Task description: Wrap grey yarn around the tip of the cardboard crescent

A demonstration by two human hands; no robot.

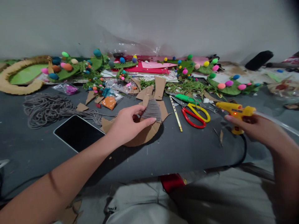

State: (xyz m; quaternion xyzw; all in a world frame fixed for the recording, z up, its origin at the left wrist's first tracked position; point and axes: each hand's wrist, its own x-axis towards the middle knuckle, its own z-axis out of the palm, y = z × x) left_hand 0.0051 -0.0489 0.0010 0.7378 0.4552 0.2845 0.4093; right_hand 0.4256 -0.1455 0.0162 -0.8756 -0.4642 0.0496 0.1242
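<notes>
My left hand [127, 123] grips a curved cardboard piece [141, 138], its thumb and fingers pinching the part wrapped in grey cord [151, 110]. The piece is held just over the dark table. Out to the right, my right hand [257, 127] is closed round a yellow hot glue gun [233, 109], its nozzle pointing left and a small orange-red light glowing on its side. Between the hands lie scissors [195, 116] with one red and one yellow handle, and a patterned pencil [175, 113]. A tangle of grey cord [46, 107] lies to the left.
A smartphone [78, 132] rests beside my left forearm. A wrapped ring [20, 88] lies at the far left. Green felt leaves [70, 73] with coloured balls line the back, near red sheets [149, 69]. The glue gun's black cable [244, 152] runs to the table's front edge.
</notes>
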